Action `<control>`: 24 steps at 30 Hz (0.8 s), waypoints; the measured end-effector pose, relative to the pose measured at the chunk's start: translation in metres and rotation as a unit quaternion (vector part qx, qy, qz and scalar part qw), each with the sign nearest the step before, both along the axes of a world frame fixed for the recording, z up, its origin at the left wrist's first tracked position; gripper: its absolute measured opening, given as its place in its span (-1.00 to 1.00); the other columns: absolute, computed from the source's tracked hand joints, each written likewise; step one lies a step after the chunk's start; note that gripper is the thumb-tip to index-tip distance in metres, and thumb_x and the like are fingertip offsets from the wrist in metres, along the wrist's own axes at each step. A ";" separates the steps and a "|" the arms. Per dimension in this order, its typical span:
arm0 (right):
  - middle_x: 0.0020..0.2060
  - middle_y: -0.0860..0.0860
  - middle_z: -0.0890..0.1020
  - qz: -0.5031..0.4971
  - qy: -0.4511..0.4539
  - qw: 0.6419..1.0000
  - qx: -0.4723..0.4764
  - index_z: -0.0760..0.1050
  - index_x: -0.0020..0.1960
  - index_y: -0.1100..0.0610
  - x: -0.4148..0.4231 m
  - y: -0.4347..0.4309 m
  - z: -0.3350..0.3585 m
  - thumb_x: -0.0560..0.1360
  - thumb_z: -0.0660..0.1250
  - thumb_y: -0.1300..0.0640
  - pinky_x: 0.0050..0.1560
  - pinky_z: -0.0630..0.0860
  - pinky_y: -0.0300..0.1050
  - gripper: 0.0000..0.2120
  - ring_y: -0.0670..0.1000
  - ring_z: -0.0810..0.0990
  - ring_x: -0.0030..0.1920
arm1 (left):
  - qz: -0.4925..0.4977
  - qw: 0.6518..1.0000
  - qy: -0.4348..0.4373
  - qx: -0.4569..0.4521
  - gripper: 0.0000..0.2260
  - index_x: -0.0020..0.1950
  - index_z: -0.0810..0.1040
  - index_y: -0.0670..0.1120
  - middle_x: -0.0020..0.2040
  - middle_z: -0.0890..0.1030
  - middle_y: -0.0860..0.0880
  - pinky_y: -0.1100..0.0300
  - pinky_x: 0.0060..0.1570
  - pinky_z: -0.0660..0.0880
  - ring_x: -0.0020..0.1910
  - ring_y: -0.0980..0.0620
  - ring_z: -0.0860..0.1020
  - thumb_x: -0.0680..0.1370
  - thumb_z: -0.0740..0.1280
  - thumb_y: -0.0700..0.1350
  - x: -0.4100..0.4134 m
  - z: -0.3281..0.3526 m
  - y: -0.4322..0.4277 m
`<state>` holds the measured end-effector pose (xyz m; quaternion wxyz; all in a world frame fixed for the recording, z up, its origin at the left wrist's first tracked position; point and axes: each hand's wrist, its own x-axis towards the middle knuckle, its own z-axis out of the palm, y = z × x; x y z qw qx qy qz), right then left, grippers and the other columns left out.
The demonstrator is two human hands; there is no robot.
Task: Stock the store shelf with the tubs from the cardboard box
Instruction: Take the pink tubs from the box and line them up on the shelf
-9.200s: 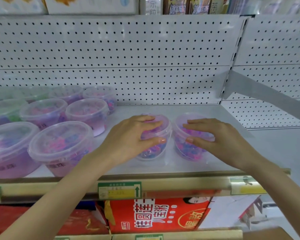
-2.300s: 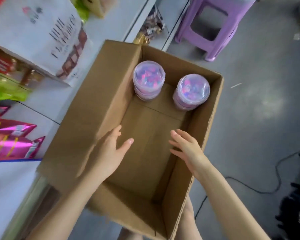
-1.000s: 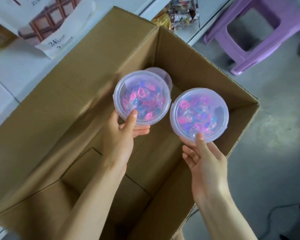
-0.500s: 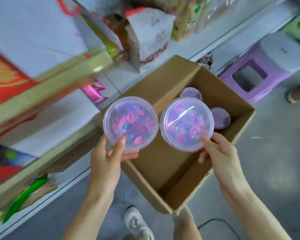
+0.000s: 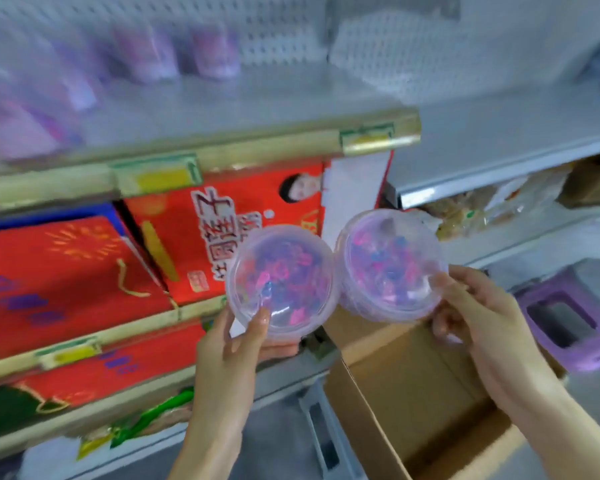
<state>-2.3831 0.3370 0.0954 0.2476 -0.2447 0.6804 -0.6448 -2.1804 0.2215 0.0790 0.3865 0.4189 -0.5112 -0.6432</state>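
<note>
Aloft, left hand (image 5: 230, 348), right hand (image 5: 484, 320) grip tubs (image 5: 284, 271)

clear bead-filled left tub (image 5: 281, 278) and right tub (image 5: 392, 265), tilted, seemingly touching.

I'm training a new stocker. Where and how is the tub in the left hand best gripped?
Probably at its near edge, from below: thumb on the lid's rim, fingers under the base, as the left hand holds the left tub. It is round and wide, with a flat lid tilted toward the viewer, so pinching lid against base looks surer than spanning it.
</note>
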 end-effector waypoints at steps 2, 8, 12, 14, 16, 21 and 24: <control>-0.54 -0.01 0.49 0.019 -0.003 1.000 -0.020 0.55 -0.02 0.16 0.009 -0.018 0.029 0.39 0.34 -0.02 -0.49 0.37 -0.34 -0.72 -0.07 0.38 -0.53 | 0.014 1.000 0.010 -0.024 -0.84 0.09 0.55 -0.04 -0.21 0.70 -0.13 0.06 -0.16 0.57 -0.34 -0.17 0.66 0.53 0.28 -0.18 0.015 0.025 -0.008; -0.48 0.10 0.56 0.095 0.038 0.993 -0.067 0.51 0.03 0.20 0.033 -0.082 0.105 0.53 0.27 0.08 -0.44 0.41 -0.20 -0.81 -0.01 0.41 -0.51 | 0.104 0.991 0.038 -0.078 -0.88 0.03 0.58 -0.08 -0.23 0.69 -0.18 0.17 -0.30 0.60 -0.29 -0.20 0.66 0.52 0.31 -0.18 0.050 0.098 -0.041; -0.43 0.18 0.58 0.125 0.038 0.987 -0.090 0.51 0.03 0.24 0.040 -0.119 0.134 0.53 0.29 0.13 -0.49 0.41 -0.27 -0.81 -0.02 0.42 -0.54 | 0.134 0.985 0.040 -0.103 -0.92 -0.03 0.57 -0.13 -0.29 0.67 -0.26 -0.05 -0.11 0.57 -0.32 -0.21 0.66 0.54 0.30 -0.18 0.058 0.131 -0.070; -0.47 0.11 0.59 0.137 0.030 0.986 -0.091 0.51 0.04 0.23 0.040 -0.136 0.142 0.53 0.29 0.13 -0.45 0.44 -0.26 -0.82 -0.02 0.44 -0.52 | 0.143 0.984 0.050 -0.097 -0.87 0.01 0.56 -0.20 -0.34 0.66 -0.25 0.07 -0.24 0.58 -0.37 -0.18 0.65 0.54 0.29 -0.17 0.056 0.141 -0.085; -0.48 0.07 0.58 0.147 0.020 0.985 -0.091 0.52 0.06 0.25 0.034 -0.155 0.148 0.53 0.28 0.14 -0.44 0.45 -0.25 -0.80 -0.03 0.44 -0.51 | 0.146 0.983 0.065 -0.087 -0.83 0.06 0.54 -0.22 -0.35 0.66 -0.22 0.20 -0.35 0.60 -0.39 -0.16 0.65 0.55 0.28 -0.16 0.051 0.148 -0.101; -0.44 0.10 0.60 0.179 0.019 0.981 -0.073 0.54 0.05 0.24 0.000 -0.210 0.162 0.52 0.28 0.15 -0.44 0.45 -0.26 -0.81 -0.04 0.45 -0.50 | 0.131 0.987 0.057 -0.073 -0.82 0.09 0.53 -0.18 -0.32 0.67 -0.18 0.29 -0.44 0.54 -0.36 -0.08 0.66 0.56 0.28 -0.12 0.028 0.162 -0.150; -0.45 0.09 0.61 0.193 0.031 0.979 -0.051 0.53 0.07 0.25 -0.026 -0.246 0.162 0.52 0.28 0.14 -0.44 0.44 -0.26 -0.79 -0.05 0.44 -0.51 | 0.129 0.988 0.055 -0.065 -0.81 0.09 0.51 -0.23 -0.32 0.67 -0.20 0.32 -0.48 0.51 -0.40 -0.05 0.66 0.56 0.28 -0.14 0.008 0.164 -0.183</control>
